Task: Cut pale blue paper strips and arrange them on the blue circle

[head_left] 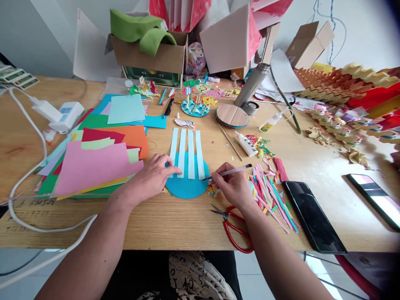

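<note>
A blue paper disc (186, 189) lies on the table in front of me, with several pale blue strips (191, 154) side by side across its upper part and past its far edge. My left hand (155, 177) rests at the disc's left side, its index fingertip on a strip and its other fingers curled. In my right hand (231, 182) is a slim pen (234, 170), pinched between thumb and fingers, its tip at the disc's right edge near the lower end of the rightmost strip. Red-handled scissors (233, 227) lie partly open just below my right hand.
Stacked coloured paper (93, 166) covers the left side, near a white cable (23, 175). Paper strips (271, 196) and a black phone (314, 216) lie right. Farther back are a glue bottle (246, 144), a cardboard disc (231, 115), a metal flask (252, 85) and boxes.
</note>
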The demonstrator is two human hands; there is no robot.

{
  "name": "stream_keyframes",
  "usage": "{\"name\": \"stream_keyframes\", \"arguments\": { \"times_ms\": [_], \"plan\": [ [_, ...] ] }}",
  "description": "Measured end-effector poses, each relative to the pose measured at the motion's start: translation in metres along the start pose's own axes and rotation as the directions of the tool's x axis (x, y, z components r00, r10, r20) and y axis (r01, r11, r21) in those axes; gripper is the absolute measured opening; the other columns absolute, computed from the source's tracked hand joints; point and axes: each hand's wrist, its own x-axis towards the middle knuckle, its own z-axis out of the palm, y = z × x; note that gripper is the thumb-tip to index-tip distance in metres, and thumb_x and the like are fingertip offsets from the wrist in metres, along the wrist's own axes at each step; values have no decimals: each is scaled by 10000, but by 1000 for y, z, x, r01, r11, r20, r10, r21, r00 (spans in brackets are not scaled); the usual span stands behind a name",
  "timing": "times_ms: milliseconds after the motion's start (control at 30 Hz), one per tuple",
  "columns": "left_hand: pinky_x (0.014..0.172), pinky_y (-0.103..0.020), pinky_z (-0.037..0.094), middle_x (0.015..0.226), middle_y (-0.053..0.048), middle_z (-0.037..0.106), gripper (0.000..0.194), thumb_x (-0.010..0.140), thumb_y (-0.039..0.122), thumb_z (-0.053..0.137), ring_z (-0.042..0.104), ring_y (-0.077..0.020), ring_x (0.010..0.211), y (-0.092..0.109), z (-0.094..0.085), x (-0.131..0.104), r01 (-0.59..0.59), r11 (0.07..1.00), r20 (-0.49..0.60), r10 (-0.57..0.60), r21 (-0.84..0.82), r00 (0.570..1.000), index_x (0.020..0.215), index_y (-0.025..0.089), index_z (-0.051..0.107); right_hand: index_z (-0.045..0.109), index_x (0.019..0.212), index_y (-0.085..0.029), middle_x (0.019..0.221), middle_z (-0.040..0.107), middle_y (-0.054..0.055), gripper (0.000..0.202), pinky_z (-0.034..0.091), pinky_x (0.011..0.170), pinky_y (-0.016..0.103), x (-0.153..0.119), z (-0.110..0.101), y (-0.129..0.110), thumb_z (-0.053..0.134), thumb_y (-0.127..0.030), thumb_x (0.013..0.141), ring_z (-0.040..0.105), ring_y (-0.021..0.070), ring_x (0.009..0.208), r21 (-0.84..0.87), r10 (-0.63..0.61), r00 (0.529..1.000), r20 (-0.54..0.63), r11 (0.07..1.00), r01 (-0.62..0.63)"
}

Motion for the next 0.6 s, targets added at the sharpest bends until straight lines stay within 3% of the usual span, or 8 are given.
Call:
{"name": "stream_keyframes", "arguments": {
  "times_ms": [600],
  "plan": [
    [944,-414,417,1104,-68,495,422,928,86,367,448,-236,1102,-1,1,0,-3,1000,2,3,3,1000,1142,301,660,551,682,-207,561,599,-13,127,352,452,248,-1,-1,-1,617,-257,779,516,130,483,1,-7,1000,11,1000,7]
  ]
}}
